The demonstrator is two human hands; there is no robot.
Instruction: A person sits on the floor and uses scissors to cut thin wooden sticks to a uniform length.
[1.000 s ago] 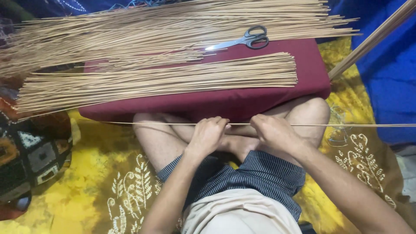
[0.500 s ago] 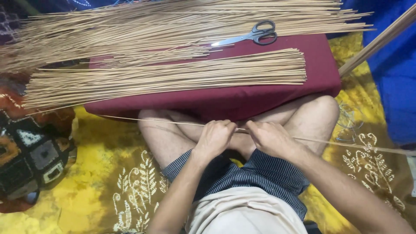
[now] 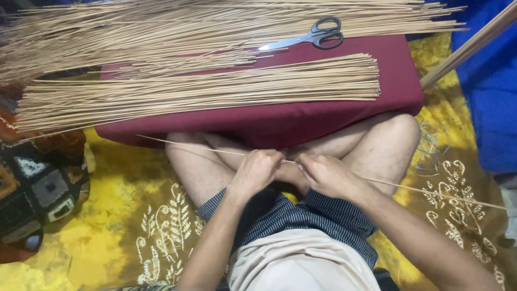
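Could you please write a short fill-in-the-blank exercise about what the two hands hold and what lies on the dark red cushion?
1. The left hand and the right hand both grip one long thin tan ____.
2. The grey metal scissors lie on the dark red cushion with their blades ____.
3. The neat bundle of thin tan sticks lies ____ the cushion.
4. The floor cloth is ____ with pale leaf patterns.

Missing words: stick; closed; on; yellow
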